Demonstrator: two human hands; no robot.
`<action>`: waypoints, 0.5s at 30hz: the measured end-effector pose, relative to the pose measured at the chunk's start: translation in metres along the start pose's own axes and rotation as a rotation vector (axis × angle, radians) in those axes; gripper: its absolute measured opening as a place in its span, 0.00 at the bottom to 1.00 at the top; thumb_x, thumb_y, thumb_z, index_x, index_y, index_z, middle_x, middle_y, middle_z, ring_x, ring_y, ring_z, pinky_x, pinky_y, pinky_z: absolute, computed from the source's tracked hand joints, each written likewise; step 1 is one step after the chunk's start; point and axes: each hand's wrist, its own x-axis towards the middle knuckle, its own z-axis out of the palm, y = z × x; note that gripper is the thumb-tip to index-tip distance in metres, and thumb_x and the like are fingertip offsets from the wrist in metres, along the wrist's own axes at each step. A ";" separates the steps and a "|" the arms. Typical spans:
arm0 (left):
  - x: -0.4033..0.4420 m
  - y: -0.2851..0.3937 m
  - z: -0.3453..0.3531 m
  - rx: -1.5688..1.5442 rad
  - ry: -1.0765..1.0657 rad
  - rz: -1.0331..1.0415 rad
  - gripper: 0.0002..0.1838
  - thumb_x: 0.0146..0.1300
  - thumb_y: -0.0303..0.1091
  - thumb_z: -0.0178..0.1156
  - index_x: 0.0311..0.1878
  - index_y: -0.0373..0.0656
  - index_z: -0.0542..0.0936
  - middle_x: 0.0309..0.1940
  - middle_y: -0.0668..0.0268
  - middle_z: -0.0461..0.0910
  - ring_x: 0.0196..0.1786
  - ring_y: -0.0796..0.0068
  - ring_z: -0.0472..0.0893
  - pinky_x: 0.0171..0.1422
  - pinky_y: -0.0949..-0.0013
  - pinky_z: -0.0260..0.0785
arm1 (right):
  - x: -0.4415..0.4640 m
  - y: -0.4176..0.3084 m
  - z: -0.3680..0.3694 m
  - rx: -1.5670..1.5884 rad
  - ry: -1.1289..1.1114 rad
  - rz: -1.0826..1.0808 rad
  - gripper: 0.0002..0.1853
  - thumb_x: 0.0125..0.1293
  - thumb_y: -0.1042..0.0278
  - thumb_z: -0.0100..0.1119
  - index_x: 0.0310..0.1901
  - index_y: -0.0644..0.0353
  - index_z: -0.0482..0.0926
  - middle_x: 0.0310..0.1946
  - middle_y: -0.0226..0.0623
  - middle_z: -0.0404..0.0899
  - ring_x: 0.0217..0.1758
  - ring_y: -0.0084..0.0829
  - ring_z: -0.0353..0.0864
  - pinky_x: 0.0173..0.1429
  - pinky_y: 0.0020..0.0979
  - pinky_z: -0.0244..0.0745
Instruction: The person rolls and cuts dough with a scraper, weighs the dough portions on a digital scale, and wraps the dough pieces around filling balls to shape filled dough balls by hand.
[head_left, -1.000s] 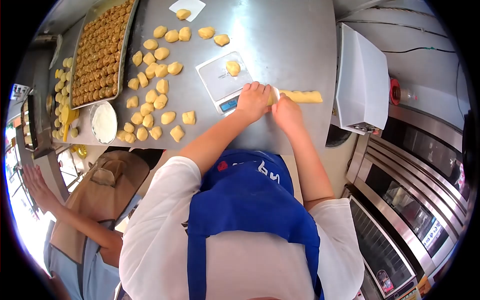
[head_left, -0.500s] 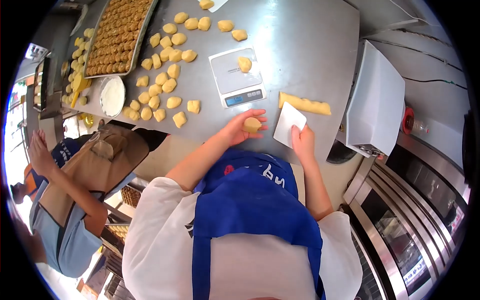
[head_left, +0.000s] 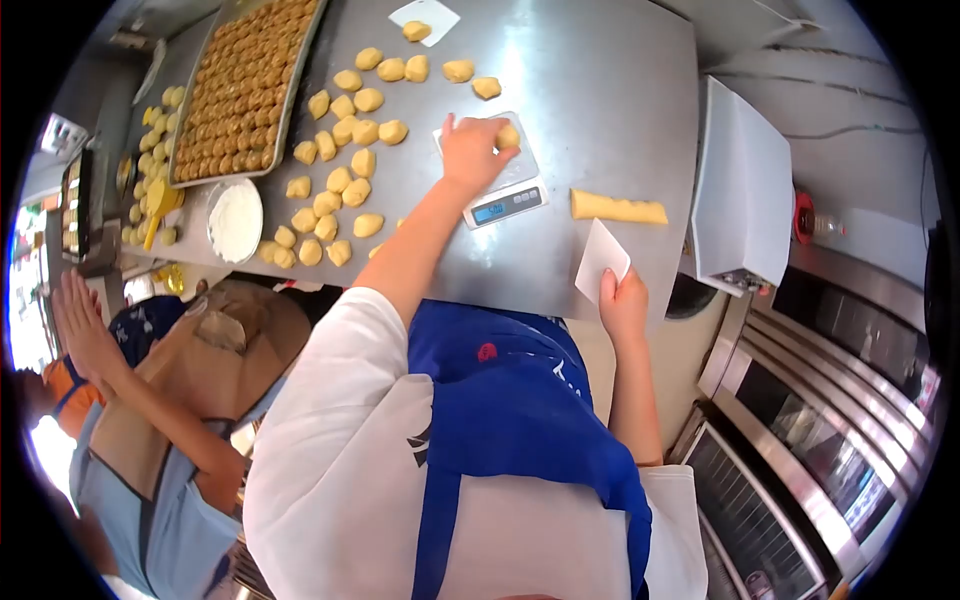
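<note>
My left hand (head_left: pixel 475 152) reaches over the digital kitchen scale (head_left: pixel 508 205), its fingers closed round a piece of yellow dough (head_left: pixel 508 137) above the weighing plate. The hand covers much of the plate, and its palm is hidden. The scale's blue display is lit. In my right hand (head_left: pixel 625 298), near the table's front edge, is a white dough scraper (head_left: pixel 603 259), pinched by its lower corner. Just beyond the scraper lies a roll of yellow dough (head_left: pixel 618 207). Several cut dough pieces (head_left: pixel 365 131) are scattered left of the scale.
A tray of brown balls (head_left: pixel 240 90) stands at the far left. Near it are a bowl of white powder (head_left: pixel 236 220), a yellow scoop (head_left: pixel 160 203) and pale balls (head_left: pixel 150 160). Another white scraper (head_left: pixel 440 22) lies at the back. A co-worker (head_left: pixel 170 430) stands at left.
My left hand has moved from the table's front edge, where a dough piece lay in its palm, forward onto the scale and closed. My right hand keeps the scraper, now slightly away from the roll.
</note>
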 end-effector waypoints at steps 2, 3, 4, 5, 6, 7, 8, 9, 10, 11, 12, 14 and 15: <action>0.016 -0.005 -0.010 -0.190 -0.076 -0.235 0.28 0.51 0.50 0.68 0.54 0.46 0.79 0.39 0.55 0.82 0.47 0.58 0.80 0.64 0.57 0.64 | -0.006 -0.003 -0.005 -0.067 0.027 0.034 0.18 0.65 0.64 0.47 0.51 0.66 0.75 0.39 0.56 0.80 0.42 0.54 0.81 0.47 0.46 0.75; 0.023 -0.020 -0.009 -0.369 0.049 -0.276 0.29 0.52 0.51 0.68 0.54 0.44 0.79 0.40 0.54 0.82 0.46 0.57 0.81 0.62 0.58 0.66 | -0.007 0.000 -0.007 -0.082 0.042 0.066 0.18 0.65 0.64 0.47 0.51 0.66 0.75 0.39 0.56 0.80 0.42 0.54 0.81 0.47 0.46 0.75; 0.028 -0.037 -0.010 -0.546 0.176 -0.325 0.30 0.52 0.51 0.68 0.55 0.43 0.78 0.40 0.53 0.83 0.44 0.57 0.82 0.60 0.60 0.68 | -0.001 0.003 -0.006 -0.111 0.031 0.083 0.18 0.65 0.64 0.47 0.50 0.66 0.75 0.38 0.56 0.80 0.41 0.53 0.81 0.46 0.47 0.75; 0.030 -0.054 -0.021 -0.420 0.198 -0.312 0.31 0.53 0.51 0.68 0.56 0.42 0.78 0.43 0.52 0.82 0.48 0.57 0.81 0.60 0.60 0.67 | 0.007 0.004 -0.006 -0.134 0.017 0.091 0.17 0.65 0.63 0.47 0.49 0.66 0.75 0.37 0.56 0.80 0.40 0.53 0.81 0.46 0.48 0.75; 0.034 -0.064 -0.031 -0.288 0.229 -0.298 0.32 0.53 0.51 0.68 0.57 0.41 0.77 0.47 0.52 0.81 0.52 0.58 0.80 0.60 0.60 0.67 | 0.016 0.004 -0.006 -0.135 0.026 0.099 0.17 0.65 0.63 0.47 0.49 0.66 0.75 0.37 0.56 0.80 0.40 0.53 0.81 0.46 0.48 0.75; 0.034 -0.066 -0.035 -0.289 0.229 -0.290 0.32 0.53 0.51 0.68 0.57 0.41 0.77 0.47 0.52 0.81 0.52 0.58 0.80 0.60 0.60 0.67 | 0.027 0.004 -0.006 -0.156 0.011 0.078 0.16 0.64 0.63 0.48 0.47 0.66 0.75 0.36 0.55 0.80 0.39 0.53 0.81 0.45 0.48 0.75; 0.029 -0.069 -0.036 0.053 0.359 -0.170 0.31 0.54 0.50 0.67 0.58 0.41 0.76 0.49 0.51 0.80 0.54 0.57 0.78 0.60 0.61 0.67 | 0.037 0.003 -0.005 -0.176 -0.009 0.052 0.16 0.64 0.63 0.48 0.46 0.66 0.76 0.35 0.54 0.80 0.38 0.53 0.81 0.44 0.48 0.75; 0.020 -0.068 -0.037 0.400 0.481 -0.054 0.31 0.55 0.49 0.67 0.58 0.41 0.76 0.51 0.50 0.79 0.56 0.57 0.76 0.60 0.62 0.68 | 0.047 0.002 -0.004 -0.176 -0.013 0.045 0.16 0.64 0.63 0.48 0.46 0.66 0.76 0.35 0.54 0.80 0.38 0.53 0.81 0.44 0.48 0.75; 0.015 -0.051 -0.045 0.221 0.415 0.048 0.30 0.56 0.47 0.66 0.59 0.42 0.75 0.52 0.52 0.77 0.59 0.56 0.73 0.60 0.63 0.68 | 0.058 -0.001 -0.002 -0.210 -0.026 0.012 0.15 0.64 0.64 0.48 0.44 0.67 0.75 0.34 0.54 0.81 0.38 0.53 0.81 0.44 0.48 0.75; 0.000 -0.027 -0.047 -0.019 0.237 -0.022 0.29 0.56 0.46 0.66 0.59 0.44 0.75 0.51 0.53 0.78 0.57 0.56 0.74 0.60 0.62 0.69 | 0.064 -0.003 -0.001 -0.245 -0.046 -0.025 0.14 0.63 0.64 0.49 0.43 0.67 0.75 0.33 0.54 0.81 0.37 0.52 0.81 0.44 0.48 0.75; -0.014 0.001 -0.046 -0.258 0.063 -0.094 0.29 0.55 0.45 0.66 0.59 0.45 0.75 0.50 0.55 0.78 0.56 0.57 0.75 0.59 0.61 0.69 | 0.068 -0.004 0.000 -0.244 -0.066 -0.044 0.14 0.63 0.64 0.49 0.43 0.67 0.75 0.33 0.54 0.81 0.37 0.52 0.81 0.44 0.48 0.75; -0.039 0.030 -0.001 -0.216 -0.060 0.174 0.27 0.53 0.42 0.67 0.56 0.46 0.77 0.50 0.58 0.79 0.54 0.56 0.77 0.59 0.59 0.70 | 0.080 -0.009 0.004 -0.294 -0.140 -0.024 0.14 0.63 0.65 0.50 0.41 0.69 0.75 0.32 0.54 0.81 0.37 0.52 0.81 0.44 0.47 0.76; -0.054 0.048 0.015 -0.232 -0.101 0.241 0.29 0.52 0.42 0.68 0.59 0.45 0.75 0.54 0.57 0.77 0.57 0.55 0.76 0.61 0.59 0.69 | 0.086 -0.009 0.006 -0.285 -0.141 -0.030 0.14 0.63 0.65 0.50 0.41 0.69 0.75 0.32 0.54 0.81 0.37 0.52 0.81 0.44 0.47 0.76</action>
